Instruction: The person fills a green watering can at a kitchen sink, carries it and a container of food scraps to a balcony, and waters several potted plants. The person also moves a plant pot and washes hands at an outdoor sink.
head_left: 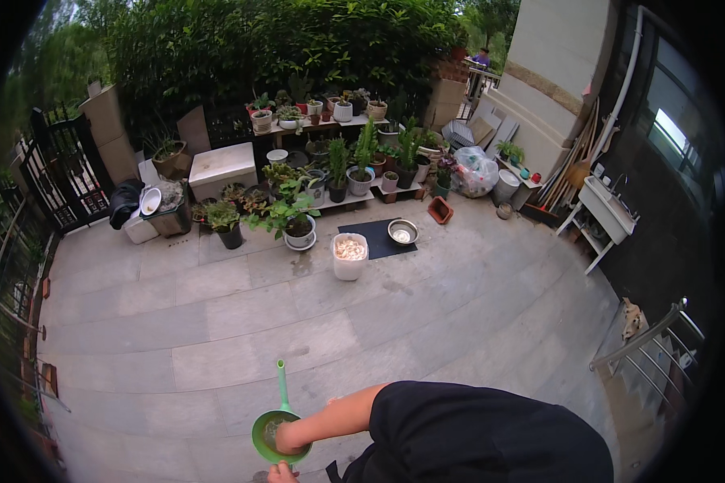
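Observation:
Near the lower edge is a green watering can (259, 439), a round vessel with a long, open-ended tube pointing away from me. Murky water shows inside it. My right arm, in a black short sleeve, reaches in from the lower right, and my right hand (288, 440) is down in the can's opening. Its fingers are mostly hidden by the rim and the water. At the can's near side, my left hand (282, 472) is closed on it; only the fingers and part of the hand show at the picture's edge.
A white bucket of pale pieces (350, 251) stands ahead, beside a metal bowl (403, 233) on a dark mat (379, 241). Potted plants (298, 229) line the back. A white sink (608, 208) and a stair railing (648, 342) are at right; a black gate (66, 165) at left.

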Tool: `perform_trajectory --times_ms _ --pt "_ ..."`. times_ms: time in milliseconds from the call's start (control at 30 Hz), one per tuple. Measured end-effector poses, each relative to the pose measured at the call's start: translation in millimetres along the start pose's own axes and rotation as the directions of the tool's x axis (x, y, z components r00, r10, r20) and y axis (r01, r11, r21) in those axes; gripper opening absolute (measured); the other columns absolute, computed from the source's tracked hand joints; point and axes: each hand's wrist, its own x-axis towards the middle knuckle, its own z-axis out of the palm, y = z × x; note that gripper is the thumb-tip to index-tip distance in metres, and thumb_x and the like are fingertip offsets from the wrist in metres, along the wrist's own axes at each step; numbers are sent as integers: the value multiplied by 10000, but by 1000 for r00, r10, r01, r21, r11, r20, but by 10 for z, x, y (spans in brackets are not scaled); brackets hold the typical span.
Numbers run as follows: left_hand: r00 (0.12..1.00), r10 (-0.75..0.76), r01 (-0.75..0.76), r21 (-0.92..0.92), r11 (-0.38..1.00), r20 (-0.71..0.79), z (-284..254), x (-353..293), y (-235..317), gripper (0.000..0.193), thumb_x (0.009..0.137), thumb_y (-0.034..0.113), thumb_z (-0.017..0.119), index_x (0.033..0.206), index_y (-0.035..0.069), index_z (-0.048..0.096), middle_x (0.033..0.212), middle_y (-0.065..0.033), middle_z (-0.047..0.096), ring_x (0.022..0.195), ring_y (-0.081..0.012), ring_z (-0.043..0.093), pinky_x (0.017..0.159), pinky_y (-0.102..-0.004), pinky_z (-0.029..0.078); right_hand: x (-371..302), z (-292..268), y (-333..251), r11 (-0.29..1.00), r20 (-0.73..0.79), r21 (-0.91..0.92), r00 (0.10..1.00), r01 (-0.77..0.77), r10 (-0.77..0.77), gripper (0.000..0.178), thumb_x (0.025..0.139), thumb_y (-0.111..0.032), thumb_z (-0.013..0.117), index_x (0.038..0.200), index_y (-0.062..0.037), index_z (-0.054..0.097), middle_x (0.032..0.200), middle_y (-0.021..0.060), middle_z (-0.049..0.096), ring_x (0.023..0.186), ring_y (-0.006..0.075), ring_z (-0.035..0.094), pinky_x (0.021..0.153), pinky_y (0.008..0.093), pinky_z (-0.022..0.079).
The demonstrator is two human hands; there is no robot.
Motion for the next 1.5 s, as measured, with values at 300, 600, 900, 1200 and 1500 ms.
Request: perform_trajectory --times_ms 300,600,900,1200,1500 --pt "993 -41 34 -63 997 -109 -330 -19 -226 325 864 288 488 925 -11 600 772 -98 577 597 -193 519 514 -322 430 -105 -499 -475 898 -82 -386 977 -213 197 217 721 -230 626 890 -116 699 957 48 668 878 235 629 688 377 484" --pt "984 -41 24 -101 995 -172 -426 -254 -76 282 842 258 497 789 -16 542 691 -80 529 545 -175 493 482 -318 431 14 -521 -627 995 -20 -99 1000 -19 17 260 705 -203 646 952 -138 700 978 67 659 905 243 624 710 382 493" --pt "955 -65 -13 -256 966 -291 -481 -510 53 314 800 214 545 639 -50 496 592 -121 477 505 -197 450 453 -326 440 -218 -725 -948 875 -76 -453 985 -171 153 218 744 -250 583 874 -140 718 894 41 684 829 187 639 652 358 461" --pt "863 -264 184 -218 959 -432 -497 -1142 -131 346 807 298 554 780 -44 593 573 -69 533 512 -154 547 485 -297 443 20 -700 -1274 959 -51 -244 986 144 -161 232 784 -180 553 945 -49 656 972 136 656 892 252 650 718 367 522" --pt "695 -307 231 -203 952 -650 -335 -1538 -309 377 791 287 577 627 -44 501 491 -122 436 489 -155 443 495 -352 381 126 -496 -1886 821 420 -464 899 332 -126 314 821 -174 541 1120 -81 573 1079 115 618 946 235 634 711 341 509"
